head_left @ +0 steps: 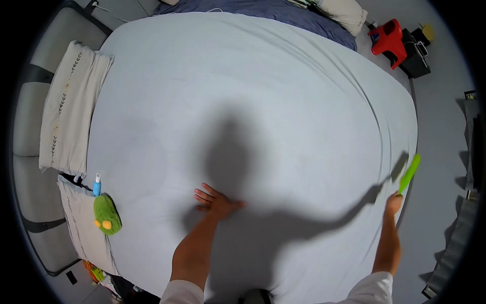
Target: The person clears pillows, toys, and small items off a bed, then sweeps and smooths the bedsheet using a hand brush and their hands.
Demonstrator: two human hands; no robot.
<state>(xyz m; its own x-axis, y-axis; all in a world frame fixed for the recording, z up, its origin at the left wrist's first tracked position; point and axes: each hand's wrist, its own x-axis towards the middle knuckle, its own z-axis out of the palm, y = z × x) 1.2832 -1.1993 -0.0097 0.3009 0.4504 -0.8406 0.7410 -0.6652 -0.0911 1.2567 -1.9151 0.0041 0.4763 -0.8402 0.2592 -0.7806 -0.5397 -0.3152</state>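
Observation:
A large bed with a pale fitted sheet (304,126) fills the middle of the view, with long creases along its right side. My left hand (218,202) rests on the sheet with its fingers spread, holding nothing. At the right edge of the bed, my right hand (394,202) is closed round the lower end of a bright green brush-like tool (410,174). The tool points up and away, and its shadow falls on the sheet to its left. Whether the tool touches the sheet is unclear.
Two pale pillows (68,111) lie along the grey headboard (31,119) at the left. Near them are a green plush item (107,214) and a blue-handled object (97,185). A red stool (389,43) stands at the upper right, and dark blue bedding (253,9) lies beyond the bed.

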